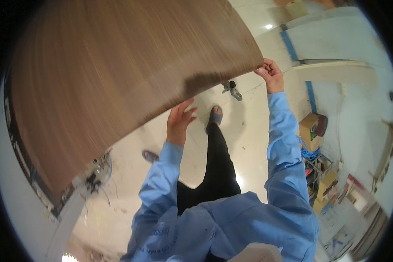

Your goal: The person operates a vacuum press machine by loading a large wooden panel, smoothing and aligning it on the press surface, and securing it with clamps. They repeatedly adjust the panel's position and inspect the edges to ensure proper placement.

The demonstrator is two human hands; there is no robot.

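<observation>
A: What takes up most of the view?

B: A large, thin-edged brown wood-grain sheet [131,65] with a smooth face. It lies in front of the person, across the upper left, its near edge raised above the pale glossy tiled floor [253,131].

A: How would it handle?

B: I'd judge it awkward more for breadth than weight, fairly slick on the face, and easiest to chip at edges and corners. It looks bowed, but the lens bends straight lines, so I can't say how stiff it is.

A: Where would you take hold?

B: By the rim, hands well apart, one close to a corner, thumb on top and fingers beneath. A flat palm on that face would probably slide.

A: And the smaller things?

B: An open brown cardboard box [311,131] stands off to the right. The right hand [270,75] pinches the sheet's right corner between thumb and fingers. The left hand [177,124] is at the near edge, fingers parted and loosely bent; whether they press the underside, I can't tell. Smallest, a grey-and-black tool [233,91] lies on the floor between the hands, its kind unclear.
</observation>
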